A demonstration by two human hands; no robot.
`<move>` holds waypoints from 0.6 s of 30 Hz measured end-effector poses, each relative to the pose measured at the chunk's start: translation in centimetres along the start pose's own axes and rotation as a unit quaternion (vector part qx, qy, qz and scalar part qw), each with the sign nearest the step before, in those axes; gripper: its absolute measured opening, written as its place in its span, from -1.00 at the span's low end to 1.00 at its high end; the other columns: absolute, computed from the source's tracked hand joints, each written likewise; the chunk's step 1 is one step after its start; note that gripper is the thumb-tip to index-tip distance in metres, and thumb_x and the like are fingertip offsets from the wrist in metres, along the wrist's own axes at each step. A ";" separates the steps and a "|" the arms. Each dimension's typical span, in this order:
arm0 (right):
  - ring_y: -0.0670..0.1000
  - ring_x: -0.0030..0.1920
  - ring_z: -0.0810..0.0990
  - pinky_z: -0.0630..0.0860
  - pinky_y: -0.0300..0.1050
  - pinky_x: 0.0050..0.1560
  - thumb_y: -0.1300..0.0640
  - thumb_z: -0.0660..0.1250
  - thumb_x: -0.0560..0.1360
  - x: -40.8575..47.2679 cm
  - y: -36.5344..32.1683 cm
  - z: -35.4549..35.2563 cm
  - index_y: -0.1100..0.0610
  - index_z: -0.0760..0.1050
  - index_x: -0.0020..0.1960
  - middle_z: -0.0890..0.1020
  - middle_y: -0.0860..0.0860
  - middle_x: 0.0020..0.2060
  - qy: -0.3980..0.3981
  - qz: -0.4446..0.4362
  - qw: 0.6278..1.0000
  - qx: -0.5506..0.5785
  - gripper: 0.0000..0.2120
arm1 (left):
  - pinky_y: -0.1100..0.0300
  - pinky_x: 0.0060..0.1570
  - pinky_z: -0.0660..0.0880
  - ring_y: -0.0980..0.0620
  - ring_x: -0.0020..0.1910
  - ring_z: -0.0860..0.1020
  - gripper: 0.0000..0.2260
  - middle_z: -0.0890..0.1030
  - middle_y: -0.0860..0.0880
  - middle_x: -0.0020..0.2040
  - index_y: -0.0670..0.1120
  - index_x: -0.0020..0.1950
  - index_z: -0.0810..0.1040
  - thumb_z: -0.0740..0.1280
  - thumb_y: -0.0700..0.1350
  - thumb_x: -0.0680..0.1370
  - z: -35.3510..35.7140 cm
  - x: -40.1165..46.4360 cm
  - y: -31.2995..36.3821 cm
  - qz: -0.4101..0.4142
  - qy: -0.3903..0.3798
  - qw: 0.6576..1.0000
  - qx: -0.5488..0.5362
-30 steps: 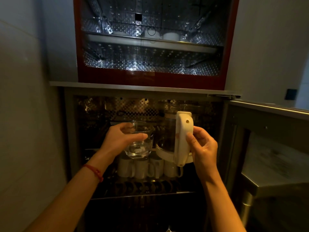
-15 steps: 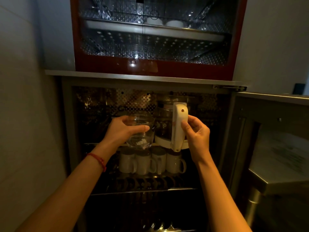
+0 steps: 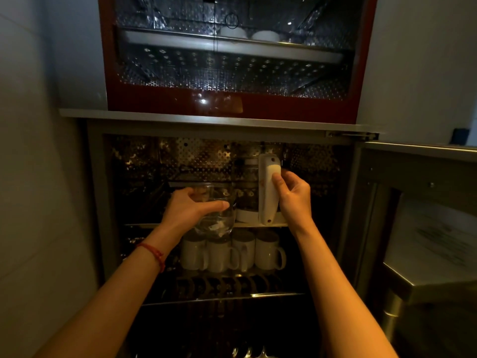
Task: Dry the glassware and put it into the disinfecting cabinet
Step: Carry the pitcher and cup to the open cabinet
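With each hand gripping its piece, the left hand (image 3: pixel 188 210) should lower the glass (image 3: pixel 215 210) gently onto the shelf (image 3: pixel 144 225) beside the kettle (image 3: pixel 254 189) that the right hand (image 3: pixel 293 195) steadies by its handle.

Clear glass cup (image 3: pixel 215 211), perforated shiny metal cabinet (image 3: pixel 206 156), glossy white ceramic mugs (image 3: pixel 268 250).

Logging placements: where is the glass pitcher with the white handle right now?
Head view, right of centre: the pitcher sits on the cabinet's upper shelf, right hand on its handle, above the white mugs.
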State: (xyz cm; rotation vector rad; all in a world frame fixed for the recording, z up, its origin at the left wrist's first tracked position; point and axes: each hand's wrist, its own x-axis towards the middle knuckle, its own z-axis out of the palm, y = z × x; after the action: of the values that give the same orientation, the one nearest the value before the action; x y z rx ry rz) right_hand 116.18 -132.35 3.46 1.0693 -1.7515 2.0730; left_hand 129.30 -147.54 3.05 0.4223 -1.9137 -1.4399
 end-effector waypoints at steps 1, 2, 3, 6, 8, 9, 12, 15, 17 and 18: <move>-0.06 -0.13 0.58 0.54 -0.13 -0.11 0.14 0.23 0.55 0.2 0.0 0.0 0.10 0.49 -0.03 0.59 0.03 -0.14 0.001 0.002 1.000 0.001 -0.92 | 0.10 0.03 0.54 0.02 -0.05 0.62 -0.57 0.65 -0.03 -0.05 -0.12 0.03 0.61 0.58 -0.11 0.20 0.1 0.0 -0.1 0.000 -0.002 1.000 0.001; -0.06 -0.13 0.58 0.55 -0.15 -0.11 0.14 0.23 0.54 0.2 0.0 0.1 0.09 0.49 -0.04 0.59 0.02 -0.15 0.001 0.003 1.000 0.004 -0.92 | 0.10 0.03 0.54 0.02 -0.05 0.62 -0.58 0.66 -0.04 -0.05 -0.13 0.03 0.61 0.58 -0.12 0.21 0.1 0.0 -0.2 0.001 -0.001 1.000 0.001; -0.06 -0.13 0.59 0.55 -0.17 -0.12 0.13 0.24 0.54 0.3 0.1 0.1 0.08 0.50 -0.04 0.59 0.00 -0.15 0.001 0.002 1.000 0.005 -0.93 | 0.11 0.01 0.54 0.02 -0.06 0.62 -0.58 0.66 -0.04 -0.06 -0.14 0.03 0.61 0.58 -0.14 0.21 0.2 0.0 -0.2 0.004 0.001 1.000 0.001; -0.08 -0.08 0.59 0.54 -0.22 -0.11 0.12 0.26 0.53 -0.2 0.3 0.1 0.12 0.51 0.03 0.60 -0.03 -0.13 0.003 0.002 1.000 -0.005 -0.88 | 0.13 0.00 0.54 0.03 -0.07 0.62 -0.59 0.66 -0.05 -0.06 -0.15 0.03 0.61 0.57 -0.17 0.22 0.5 -0.1 -0.3 0.011 0.003 1.000 -0.003; -0.06 0.01 0.58 0.53 -0.15 -0.02 0.10 0.29 0.52 -0.8 0.6 0.1 0.16 0.49 0.15 0.61 0.01 -0.01 0.003 -0.004 0.999 -0.054 -0.76 | 0.15 -0.01 0.54 0.05 -0.08 0.62 -0.59 0.66 -0.04 -0.06 -0.15 0.04 0.61 0.57 -0.17 0.22 0.6 -0.3 -0.3 0.016 0.005 1.000 0.000; -0.06 0.08 0.56 0.53 -0.12 0.05 0.10 0.30 0.51 -1.3 0.9 0.2 0.17 0.44 0.25 0.58 0.02 0.09 0.009 -0.011 0.996 -0.090 -0.67 | 0.16 -0.02 0.54 0.06 -0.08 0.62 -0.58 0.66 -0.03 -0.06 -0.14 0.04 0.60 0.57 -0.16 0.22 0.7 -0.4 -0.2 0.018 0.005 1.000 0.001; -0.03 0.20 0.46 0.46 -0.12 0.19 0.19 0.32 0.50 -3.4 1.8 0.3 0.23 0.32 0.36 0.49 0.11 0.23 0.052 -0.090 0.974 -0.201 -0.54 | 0.20 -0.08 0.52 0.08 -0.09 0.61 -0.61 0.64 0.00 -0.09 -0.11 0.01 0.58 0.57 -0.16 0.22 0.8 -0.8 -0.1 0.023 0.007 1.000 0.003; 0.05 0.32 0.38 0.37 -0.04 0.30 0.22 0.30 0.49 -5.3 4.2 0.0 0.26 0.29 0.37 0.42 0.18 0.33 0.093 -0.201 0.915 -0.336 -0.52 | 0.28 -0.18 0.49 0.14 -0.15 0.58 -0.69 0.61 0.05 -0.15 0.00 -0.11 0.55 0.56 -0.17 0.24 1.0 -1.3 -0.2 0.025 0.009 1.000 0.005; 0.06 0.40 0.28 0.32 0.01 0.36 0.19 0.20 0.53 -6.3 5.8 -0.6 0.22 0.24 0.40 0.35 0.16 0.38 0.087 -0.258 0.869 -0.414 -0.54 | 0.29 -0.20 0.49 0.14 -0.15 0.58 -0.69 0.61 0.07 -0.16 0.02 -0.13 0.53 0.57 -0.16 0.24 1.1 -1.6 -0.5 0.027 0.008 1.000 0.006; 0.07 0.42 0.24 0.30 0.06 0.37 0.21 0.17 0.53 -6.6 6.5 -0.8 0.22 0.23 0.40 0.32 0.15 0.40 0.071 -0.284 0.846 -0.446 -0.56 | 0.30 -0.20 0.48 0.13 -0.15 0.58 -0.69 0.60 0.07 -0.17 0.01 -0.12 0.54 0.57 -0.16 0.24 1.2 -1.7 -0.5 0.027 0.007 1.000 0.006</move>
State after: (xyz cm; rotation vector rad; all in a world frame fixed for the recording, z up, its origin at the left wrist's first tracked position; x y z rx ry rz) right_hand 116.74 -131.51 -5.81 0.9131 -1.7116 0.7871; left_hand 129.64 -145.78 1.83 0.3828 -1.9083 -1.3879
